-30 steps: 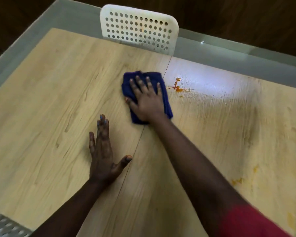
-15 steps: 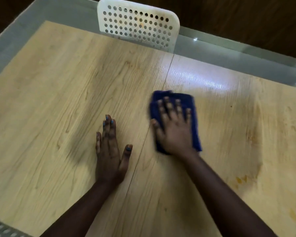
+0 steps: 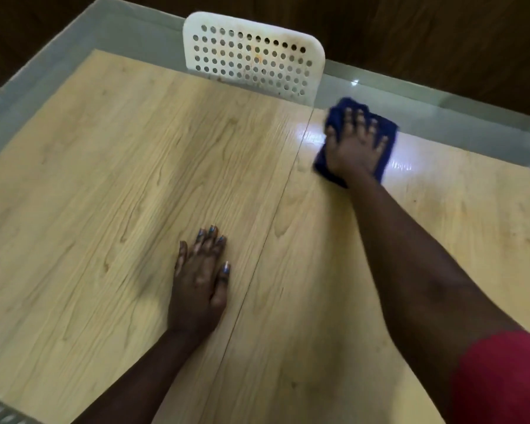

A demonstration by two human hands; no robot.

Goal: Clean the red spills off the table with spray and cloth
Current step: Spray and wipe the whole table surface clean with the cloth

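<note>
Blue cloth (image 3: 331, 166) under flat right hand (image 3: 357, 148), far tabletop (image 3: 104, 179) edge | left hand (image 3: 201, 283) flat, empty, near middle | no red visible; faint orange smears right, likely left.

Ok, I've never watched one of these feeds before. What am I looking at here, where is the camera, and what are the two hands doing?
There is no machine here: a person works with two bare hands, and the one camera sits on their head, looking forward and down, so the arms come in from the bottom edge. The surface is a light wood-grain table with a seam running down its middle. At the far edge stands a white perforated chair back. The right hand lies with fingers spread on a dark blue cloth, pressing it flat onto the table near the far edge, beside a shiny patch of the tabletop. The left hand rests flat on the table, holding nothing. A red sleeve shows on the right arm. No spray bottle is in view, and I cannot make out a distinct red spill in this picture.
</note>
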